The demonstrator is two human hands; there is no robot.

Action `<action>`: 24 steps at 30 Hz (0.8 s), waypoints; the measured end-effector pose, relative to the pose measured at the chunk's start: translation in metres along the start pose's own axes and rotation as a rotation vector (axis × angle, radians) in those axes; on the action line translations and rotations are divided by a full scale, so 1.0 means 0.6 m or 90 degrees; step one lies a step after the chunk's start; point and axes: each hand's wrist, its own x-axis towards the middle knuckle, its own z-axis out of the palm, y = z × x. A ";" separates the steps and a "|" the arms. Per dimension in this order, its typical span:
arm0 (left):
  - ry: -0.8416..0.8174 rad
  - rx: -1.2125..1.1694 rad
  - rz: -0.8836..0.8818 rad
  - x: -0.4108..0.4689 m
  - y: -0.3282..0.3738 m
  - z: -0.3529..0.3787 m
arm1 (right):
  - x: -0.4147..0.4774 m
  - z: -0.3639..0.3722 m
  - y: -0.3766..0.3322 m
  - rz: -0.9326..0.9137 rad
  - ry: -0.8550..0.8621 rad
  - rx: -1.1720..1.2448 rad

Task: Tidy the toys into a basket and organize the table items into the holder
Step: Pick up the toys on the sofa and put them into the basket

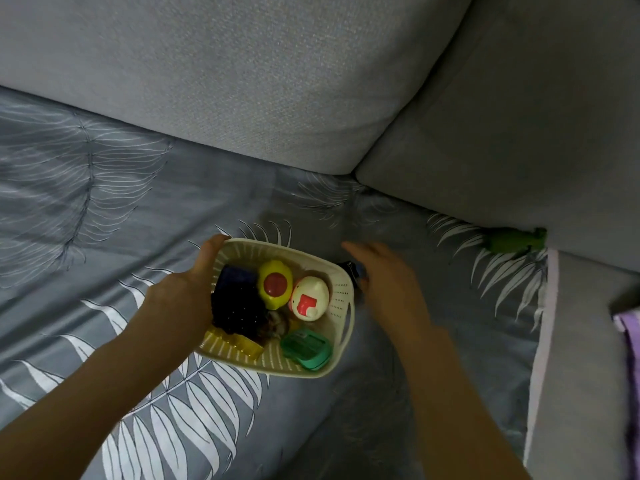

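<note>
A cream slotted basket (341, 292) is held above a grey leaf-print sofa cover. My left hand (188, 289) grips its left rim, thumb on the far corner. Inside lie a yellow toy with a red disc (275, 284), a white egg-shaped toy with a red mark (310, 297), a dark blue studded toy (237, 303), a green flat toy (304, 348) and a yellow block (235, 342). My right hand (384, 278) hovers just right of the basket, fingers stretched out over a small dark toy (353, 268), mostly hidden beneath it. Whether the hand touches the toy I cannot tell.
A green dinosaur-like toy (512, 242) lies at the right, against the grey sofa cushion (519, 150). Another back cushion (225, 71) fills the top. A purple cloth (628, 330) shows at the right edge, on the armrest.
</note>
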 end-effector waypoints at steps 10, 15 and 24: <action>0.019 0.013 -0.003 0.005 -0.004 0.009 | 0.032 0.047 0.023 -0.040 -0.086 -0.035; -0.030 -0.034 -0.001 0.004 -0.002 -0.001 | -0.009 -0.019 0.004 0.049 0.015 0.047; -0.047 -0.111 0.025 -0.017 0.071 -0.030 | -0.141 -0.093 -0.073 -0.031 0.056 0.189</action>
